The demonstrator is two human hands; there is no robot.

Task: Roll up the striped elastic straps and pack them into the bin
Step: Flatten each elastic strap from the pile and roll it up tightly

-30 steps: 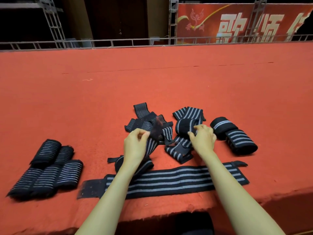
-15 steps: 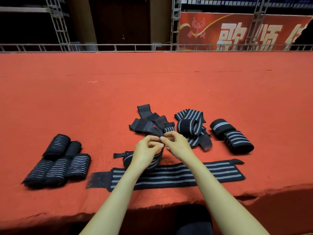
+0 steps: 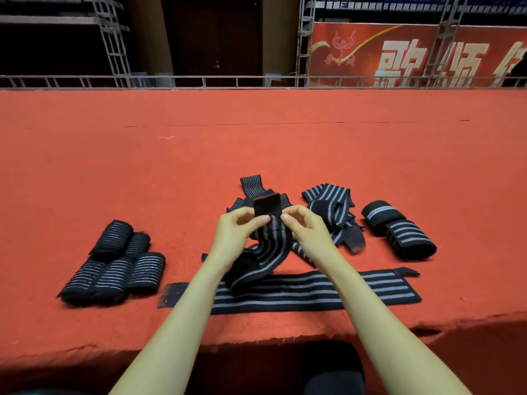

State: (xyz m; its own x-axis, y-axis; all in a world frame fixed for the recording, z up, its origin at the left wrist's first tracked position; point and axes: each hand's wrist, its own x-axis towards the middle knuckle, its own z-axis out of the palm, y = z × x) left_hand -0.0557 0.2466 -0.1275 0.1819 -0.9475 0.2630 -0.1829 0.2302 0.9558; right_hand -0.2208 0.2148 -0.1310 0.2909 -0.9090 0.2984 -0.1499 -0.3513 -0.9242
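My left hand (image 3: 236,232) and my right hand (image 3: 306,228) both pinch the upper end of a black strap with grey stripes (image 3: 268,246), lifted above the red surface, its black end tab standing up between my fingers. The strap's lower part hangs down onto a long flat strap (image 3: 313,292) lying along the front edge. A tangle of loose straps (image 3: 328,206) lies just behind my hands. Several rolled straps (image 3: 114,263) sit in a group at the left. Two more rolls (image 3: 399,232) lie at the right. No bin is in view.
The red carpeted platform (image 3: 171,166) stretches far back to a metal rail (image 3: 199,81). Its frayed front edge (image 3: 256,340) runs just below the flat strap. A red banner (image 3: 413,55) hangs behind at the right.
My right hand left the right-hand pile and joined my left at one strap. Both hands have lifted that strap's end off the surface, and its tab now stands upright.
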